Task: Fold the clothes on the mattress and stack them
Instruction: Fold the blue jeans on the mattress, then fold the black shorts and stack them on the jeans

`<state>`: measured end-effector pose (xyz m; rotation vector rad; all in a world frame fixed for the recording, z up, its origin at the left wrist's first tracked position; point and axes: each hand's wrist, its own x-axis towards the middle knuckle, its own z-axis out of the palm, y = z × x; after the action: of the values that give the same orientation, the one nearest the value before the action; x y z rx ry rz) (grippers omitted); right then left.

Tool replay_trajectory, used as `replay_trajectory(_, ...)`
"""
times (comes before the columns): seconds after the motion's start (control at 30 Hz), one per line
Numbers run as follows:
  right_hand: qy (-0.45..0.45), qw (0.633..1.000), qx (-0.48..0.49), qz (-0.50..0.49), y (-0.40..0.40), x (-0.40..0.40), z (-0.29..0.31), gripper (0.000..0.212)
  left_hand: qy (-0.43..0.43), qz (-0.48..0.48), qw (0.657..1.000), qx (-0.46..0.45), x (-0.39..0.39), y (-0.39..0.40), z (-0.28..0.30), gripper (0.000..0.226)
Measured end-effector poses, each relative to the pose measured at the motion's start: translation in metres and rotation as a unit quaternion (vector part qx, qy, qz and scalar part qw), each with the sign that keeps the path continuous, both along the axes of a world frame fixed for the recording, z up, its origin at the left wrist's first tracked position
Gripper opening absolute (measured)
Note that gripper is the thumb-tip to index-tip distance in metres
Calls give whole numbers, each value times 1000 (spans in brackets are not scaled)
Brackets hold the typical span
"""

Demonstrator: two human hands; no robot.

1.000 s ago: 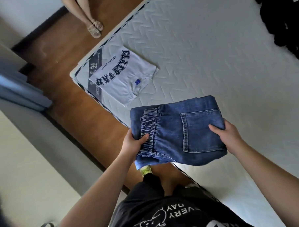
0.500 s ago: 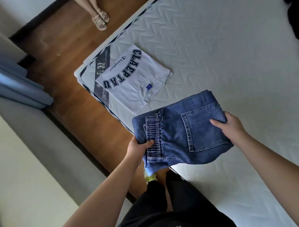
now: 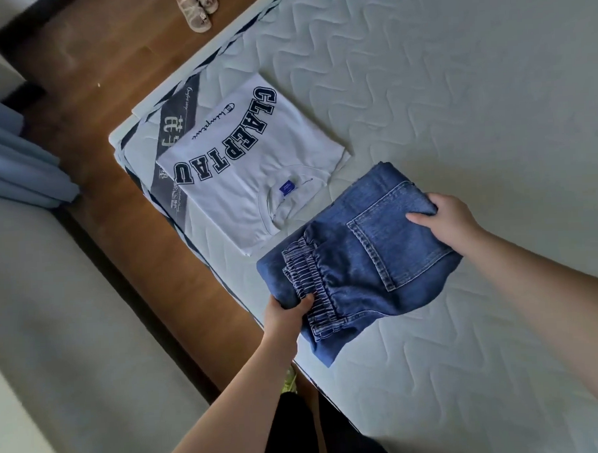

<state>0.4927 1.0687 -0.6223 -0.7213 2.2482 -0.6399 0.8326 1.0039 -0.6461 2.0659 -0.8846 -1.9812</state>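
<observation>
Gripping folded jeans [image 3: 357, 254] between both hands [image 3: 284, 312] above mattress [image 3: 455, 82].

Soft, even daylight; the mattress [image 3: 455, 82] shows no glare. Shadows are faint. Wide-angle bending tilts the edges, and the left side looks smeared.

Folded jeans [image 3: 357, 258] right of folded T-shirt [image 3: 250, 166], both on mattress [image 3: 455, 82]

Both hands [image 3: 284, 312] gripping folded jeans [image 3: 354, 258] (beside white T-shirt [image 3: 251, 180])
</observation>
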Motion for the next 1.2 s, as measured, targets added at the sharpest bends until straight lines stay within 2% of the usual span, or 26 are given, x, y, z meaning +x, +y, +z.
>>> replay_trajectory(0.3, 35, 999, -4, 1, -30, -21, -63, 17, -37, -26, 999, -4, -17, -6, -43, 38)
replay_trajectory(0.53, 81, 995, 53, 0, -33, -23, -91, 13, -88, -61, 994, 28, -16, -7, -59, 52)
replay_trajectory(0.6, 101, 993, 67, 2, -33, -21, -93, 19, -108, -72, 991, 16, -17, -7, -60, 53)
replay_trajectory(0.67, 151, 983, 99, 20, -30, -14, -92, 34, -137, -88, 986, -16, -19, -5, -59, 57)
replay_trajectory(0.73, 219, 967, 122, 39, -22, -1, -92, 51, -185, -118, 973, -73, -21, 0, -57, 70)
replay_trajectory(0.8, 275, 955, 97, 53, -9, 18, -92, 59, -244, -169, 939, -171, -20, 6, -53, 96)
replay_trajectory(0.83, 302, 947, 85, 68, 0, 28, -92, 60, -267, -214, 908, -243, -18, 9, -51, 103)
replay_trajectory(0.87, 325, 939, 77, 82, 9, 38, -93, 60, -277, -281, 861, -320, -16, 12, -52, 104)
replay_trajectory(0.93, 345, 932, 63, 90, 30, 61, -97, 55, -271, -464, 730, -423, -13, 16, -56, 102)
replay_trajectory(0.97, 341, 934, 60, 92, 41, 73, -99, 54, -266, -546, 667, -432, -12, 17, -59, 103)
replay_trajectory(1.0, 330, 937, 62, 99, 52, 86, -102, 54, -260, -603, 627, -419, -9, 17, -62, 104)
replay_trajectory(1.03, 312, 941, 70, 113, 62, 98, -104, 56, -253, -636, 613, -396, -8, 17, -64, 103)
replay_trajectory(1.2, 214, 948, 142, 187, 81, 120, -99, 65, -249, -703, 583, -324, -11, 3, -55, 88)
